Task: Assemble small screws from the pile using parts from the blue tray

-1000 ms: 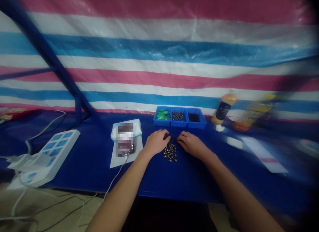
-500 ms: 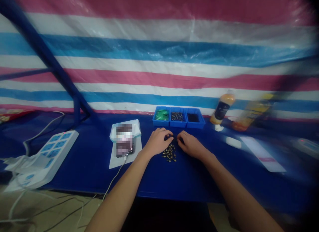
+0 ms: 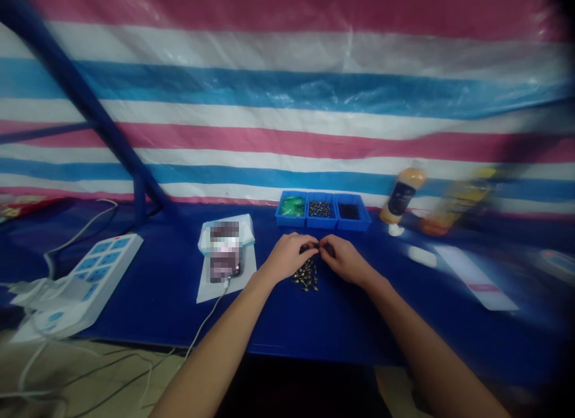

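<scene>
My left hand (image 3: 286,257) and my right hand (image 3: 344,259) rest on the blue table (image 3: 291,322), fingertips meeting over a small dark part I cannot make out. Both hands pinch there, fingers curled. Just below the fingertips lies a small heap of brass-and-black parts (image 3: 306,277). Behind the hands stand three joined blue bins (image 3: 322,211): the left holds green pieces, the middle small dark round parts, the right black bits.
A phone on white paper (image 3: 224,259) with a cable lies left of my hands. A white power strip (image 3: 76,286) sits at the far left. An orange bottle (image 3: 401,196), another bottle (image 3: 458,205) and a white paper strip (image 3: 476,278) are on the right. Striped tarp behind.
My two hands have drawn together, from slightly apart to fingertips touching above the heap. The view shifted a little.
</scene>
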Action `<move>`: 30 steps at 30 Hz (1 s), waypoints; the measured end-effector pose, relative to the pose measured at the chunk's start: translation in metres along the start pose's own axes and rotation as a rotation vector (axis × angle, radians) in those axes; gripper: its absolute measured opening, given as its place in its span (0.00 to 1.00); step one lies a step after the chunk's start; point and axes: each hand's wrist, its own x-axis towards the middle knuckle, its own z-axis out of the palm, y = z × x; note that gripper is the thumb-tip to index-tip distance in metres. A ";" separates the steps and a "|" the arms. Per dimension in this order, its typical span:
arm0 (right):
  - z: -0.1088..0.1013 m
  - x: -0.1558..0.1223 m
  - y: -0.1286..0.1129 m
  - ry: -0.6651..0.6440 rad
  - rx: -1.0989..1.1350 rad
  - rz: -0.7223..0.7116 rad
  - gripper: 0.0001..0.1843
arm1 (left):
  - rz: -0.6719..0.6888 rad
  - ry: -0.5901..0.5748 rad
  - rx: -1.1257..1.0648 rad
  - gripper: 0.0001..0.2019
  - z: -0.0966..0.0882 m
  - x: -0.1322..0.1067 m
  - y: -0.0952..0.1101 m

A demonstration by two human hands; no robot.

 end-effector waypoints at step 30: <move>-0.004 0.003 -0.005 0.013 0.370 0.233 0.21 | -0.178 0.374 -0.246 0.03 -0.005 0.003 0.006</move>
